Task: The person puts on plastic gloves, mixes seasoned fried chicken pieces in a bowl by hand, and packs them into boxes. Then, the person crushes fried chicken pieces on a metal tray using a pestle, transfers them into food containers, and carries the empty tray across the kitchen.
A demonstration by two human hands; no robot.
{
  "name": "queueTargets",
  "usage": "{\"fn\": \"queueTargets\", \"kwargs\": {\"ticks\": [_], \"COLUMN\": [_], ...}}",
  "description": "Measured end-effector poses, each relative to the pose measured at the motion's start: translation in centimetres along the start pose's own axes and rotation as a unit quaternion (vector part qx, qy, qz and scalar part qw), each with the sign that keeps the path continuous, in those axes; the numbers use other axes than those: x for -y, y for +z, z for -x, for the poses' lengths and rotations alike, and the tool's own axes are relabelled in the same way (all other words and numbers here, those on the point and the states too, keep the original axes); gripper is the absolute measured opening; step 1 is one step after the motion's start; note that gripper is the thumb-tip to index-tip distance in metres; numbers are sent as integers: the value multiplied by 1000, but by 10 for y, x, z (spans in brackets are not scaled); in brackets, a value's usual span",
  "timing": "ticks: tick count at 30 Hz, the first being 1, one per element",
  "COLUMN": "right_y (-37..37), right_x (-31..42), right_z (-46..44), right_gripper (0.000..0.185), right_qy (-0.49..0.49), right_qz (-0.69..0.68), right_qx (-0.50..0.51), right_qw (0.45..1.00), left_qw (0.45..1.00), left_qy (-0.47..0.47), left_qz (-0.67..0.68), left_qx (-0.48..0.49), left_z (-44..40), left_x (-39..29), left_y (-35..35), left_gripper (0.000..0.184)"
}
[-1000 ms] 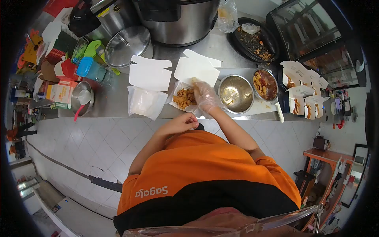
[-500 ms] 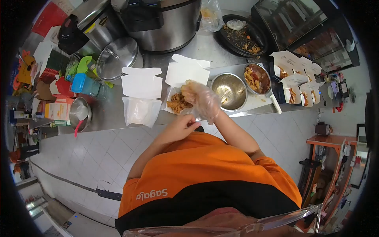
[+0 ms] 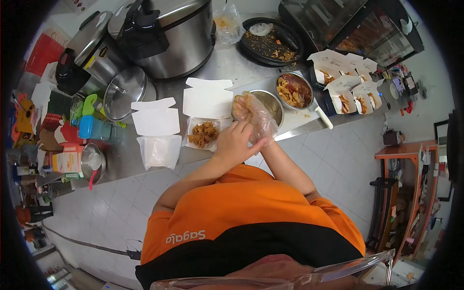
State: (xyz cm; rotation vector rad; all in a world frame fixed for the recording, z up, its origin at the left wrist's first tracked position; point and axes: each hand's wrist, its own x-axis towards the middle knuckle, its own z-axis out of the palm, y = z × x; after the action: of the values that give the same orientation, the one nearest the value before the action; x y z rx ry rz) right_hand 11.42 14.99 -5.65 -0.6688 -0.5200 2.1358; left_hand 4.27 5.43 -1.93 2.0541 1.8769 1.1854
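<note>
My right hand wears a clear, greasy plastic glove and hovers at the left side of a steel mixing bowl. Its fingers are loosely extended, and nothing shows in them. My bare left hand reaches across and grips the glove near the right wrist. Left of my hands, brown fried chicken pieces lie in an open white takeaway box. A second white box stands further left, with white paper over its base. Beyond the mixing bowl, another steel bowl contains sauced fried pieces.
A knife with a white handle lies on the cutting board at the right. Several filled boxes stand beyond it. A black pan, rice cookers and a lidded pot line the back. A small bowl sits left.
My gloved right hand has moved right, from over the fried chicken to the mixing bowl. My left hand has come up onto the glove. The view has shifted to the right.
</note>
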Motion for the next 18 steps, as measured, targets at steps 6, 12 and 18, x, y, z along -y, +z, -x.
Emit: {"fn": "queueTargets", "kwargs": {"ticks": [6, 12, 18], "right_y": [-30, -24, -44], "right_x": [-1, 15, 54], "right_z": [0, 18, 46], "right_gripper": [43, 36, 38], "right_qy": [-58, -87, -33], "right_qz": [8, 289, 498], "right_qx": [-29, -26, 71], "right_qw": [998, 953, 864], "left_qw": [997, 994, 984], "left_qy": [43, 4, -31], "left_qz": [-49, -80, -133], "left_qx": [-29, -70, -116], "left_z": [-11, -44, -59], "left_x": [-3, 31, 53], "left_y": [9, 9, 3], "left_gripper": [22, 18, 14]}}
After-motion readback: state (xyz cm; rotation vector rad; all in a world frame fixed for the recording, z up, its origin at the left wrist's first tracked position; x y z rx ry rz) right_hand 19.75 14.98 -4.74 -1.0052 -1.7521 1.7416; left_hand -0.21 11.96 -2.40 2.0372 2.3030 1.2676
